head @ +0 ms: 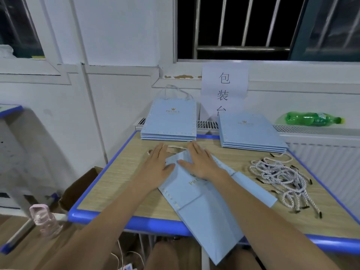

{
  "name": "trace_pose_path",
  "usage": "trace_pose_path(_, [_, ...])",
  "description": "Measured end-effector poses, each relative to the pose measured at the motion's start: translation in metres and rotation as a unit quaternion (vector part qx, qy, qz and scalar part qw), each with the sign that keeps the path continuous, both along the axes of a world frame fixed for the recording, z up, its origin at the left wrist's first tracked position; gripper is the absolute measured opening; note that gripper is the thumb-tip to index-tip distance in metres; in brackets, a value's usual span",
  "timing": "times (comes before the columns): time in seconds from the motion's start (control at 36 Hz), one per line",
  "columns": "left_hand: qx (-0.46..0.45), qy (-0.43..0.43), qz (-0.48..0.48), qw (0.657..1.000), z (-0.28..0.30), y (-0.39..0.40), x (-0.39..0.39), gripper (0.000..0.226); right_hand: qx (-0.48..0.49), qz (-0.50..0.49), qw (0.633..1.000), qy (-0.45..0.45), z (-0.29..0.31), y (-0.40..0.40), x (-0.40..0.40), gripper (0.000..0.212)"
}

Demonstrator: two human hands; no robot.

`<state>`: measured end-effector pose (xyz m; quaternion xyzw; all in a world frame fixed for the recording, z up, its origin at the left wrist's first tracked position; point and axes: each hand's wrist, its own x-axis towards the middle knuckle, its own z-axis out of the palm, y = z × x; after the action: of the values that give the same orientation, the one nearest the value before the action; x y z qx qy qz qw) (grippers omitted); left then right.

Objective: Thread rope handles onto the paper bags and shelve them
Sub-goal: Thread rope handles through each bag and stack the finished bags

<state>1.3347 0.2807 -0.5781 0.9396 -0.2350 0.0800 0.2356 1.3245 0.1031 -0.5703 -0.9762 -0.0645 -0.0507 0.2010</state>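
Two flat hands — left hand [158, 164], right hand [200, 161] — press, fingers straight and released, on a paper bag [206, 203] lying on the counter [116, 182]; rope handles [280, 176] lie nearby

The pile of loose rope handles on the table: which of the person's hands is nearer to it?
Right. The right hand lies flat on the bag, left of the rope handles; the left hand lies farther left.

A small packing workroom: a sign [224, 90] reading "包装台" hangs above stacked paper bags [168, 121].
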Motion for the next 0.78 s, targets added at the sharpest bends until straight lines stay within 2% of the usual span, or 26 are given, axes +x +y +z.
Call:
trace_pose_path(0.03, [-0.024,-0.038,0.026,0.999,0.000,0.002,-0.003,0.065,0.023,0.013,1.000,-0.001,0.005,0.001,-0.007,0.076])
trace_pose_path(0.08, [-0.011,-0.147,0.088,0.985,-0.004,0.007,-0.001,0.056,0.034,0.031,0.999,-0.013,0.016,0.004,-0.020,0.068])
trace_pose_path(0.14, [0.045,-0.197,0.150,0.968,0.000,0.011,-0.004,0.068,0.009,0.030,0.999,-0.026,0.021,0.011,-0.033,0.053])
trace_pose_path(0.19, [0.133,-0.120,0.218,0.959,0.010,0.013,-0.010,0.077,-0.030,0.030,0.999,0.005,0.024,0.019,-0.046,0.050])
trace_pose_path(0.22, [0.184,-0.073,0.229,0.953,0.012,0.013,-0.009,0.079,-0.050,0.033,0.998,0.024,0.024,0.023,-0.052,0.057])
trace_pose_path(0.28, [0.210,0.015,0.214,0.954,0.021,0.013,-0.005,0.080,-0.078,0.038,0.995,0.052,0.024,0.031,-0.062,0.079])
trace_pose_path(0.31, [0.193,0.061,0.203,0.958,0.027,0.014,-0.004,0.079,-0.087,0.039,0.993,0.065,0.026,0.035,-0.066,0.089])
trace_pose_path(0.36, [0.118,0.145,0.186,0.965,0.035,0.019,0.003,0.073,-0.101,0.045,0.988,0.107,0.028,0.041,-0.071,0.106])
trace_pose_path(0.44, [-0.041,0.238,0.153,0.958,0.056,0.032,0.004,0.045,-0.116,0.065,0.979,0.156,0.038,0.047,-0.076,0.117])
trace_pose_path(0.5, [-0.174,0.317,0.102,0.927,0.073,0.041,0.000,0.037,-0.108,0.070,0.982,0.141,0.054,0.050,-0.080,0.103])
trace_pose_path(0.56, [-0.307,0.387,0.047,0.868,0.087,0.049,-0.004,0.037,-0.088,0.077,0.990,0.079,0.078,0.052,-0.085,0.064])
trace_pose_path(0.58, [-0.362,0.400,0.025,0.842,0.093,0.051,-0.004,0.044,-0.068,0.089,0.993,0.036,0.091,0.053,-0.086,0.041])
trace_pose_path(0.61, [-0.415,0.405,0.000,0.815,0.100,0.053,-0.006,0.050,-0.046,0.102,0.994,0.003,0.106,0.053,-0.088,0.031])
trace_pose_path(0.67, [-0.503,0.398,-0.059,0.765,0.111,0.052,-0.005,0.062,0.002,0.108,0.994,-0.022,0.138,0.052,-0.091,0.037])
trace_pose_path(0.69, [-0.527,0.384,-0.089,0.753,0.115,0.050,-0.006,0.063,0.035,0.103,0.994,-0.029,0.153,0.051,-0.091,0.039])
trace_pose_path(0.72, [-0.539,0.369,-0.117,0.748,0.121,0.047,-0.009,0.062,0.071,0.095,0.992,-0.040,0.166,0.049,-0.090,0.038])
trace_pose_path(0.78, [-0.521,0.321,-0.150,0.776,0.130,0.038,-0.012,0.053,0.163,0.070,0.983,-0.052,0.189,0.041,-0.089,0.027])
